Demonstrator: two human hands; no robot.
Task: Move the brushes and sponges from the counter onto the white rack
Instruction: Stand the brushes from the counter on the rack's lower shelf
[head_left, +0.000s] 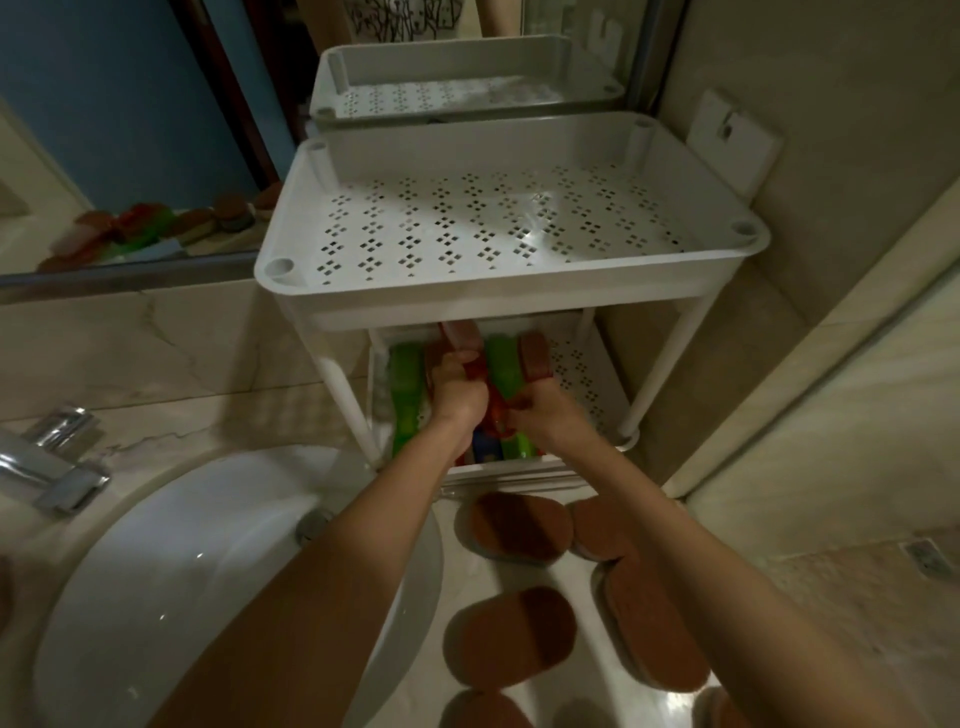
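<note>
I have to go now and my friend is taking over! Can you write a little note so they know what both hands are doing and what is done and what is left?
Left hand: closed around a red brush, inside the lower shelf of the white rack.
Right hand: also on that red brush, at its near end.
Done: green brushes and other brushes lie side by side on the lower shelf.
Left: brown sponges sit on the counter beside the sink, at least five in sight. The top shelf holds nothing.
Next, probably: set the red brush down, then fetch the sponges.
</note>
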